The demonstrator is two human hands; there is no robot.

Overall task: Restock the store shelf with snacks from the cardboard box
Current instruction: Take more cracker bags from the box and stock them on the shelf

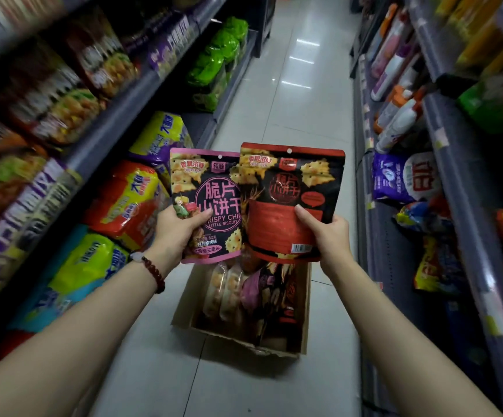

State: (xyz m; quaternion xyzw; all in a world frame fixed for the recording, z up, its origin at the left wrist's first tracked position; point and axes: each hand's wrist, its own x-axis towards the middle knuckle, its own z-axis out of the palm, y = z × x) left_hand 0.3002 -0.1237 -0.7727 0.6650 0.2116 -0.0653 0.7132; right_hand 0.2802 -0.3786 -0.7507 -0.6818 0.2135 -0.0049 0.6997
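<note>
Two black biscuit pouches are held up at mid-frame: a pink-edged pouch [206, 203] and a red-edged pouch [292, 203] (upright, edges overlapping). Below them a cardboard box [303, 311] of snacks is set on a glossy tiled aisle floor [301, 94], flanked by stocked shelves [108, 127]. The pink one is gripped low by the left hand [178, 233], the red one pinched by the right hand [328, 233].

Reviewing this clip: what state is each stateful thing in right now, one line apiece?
Pink-edged biscuit bag: sealed, upright, held in left hand.
Red-edged biscuit bag: sealed, upright, held in right hand.
Cardboard box: open on the floor, packets inside.
</note>
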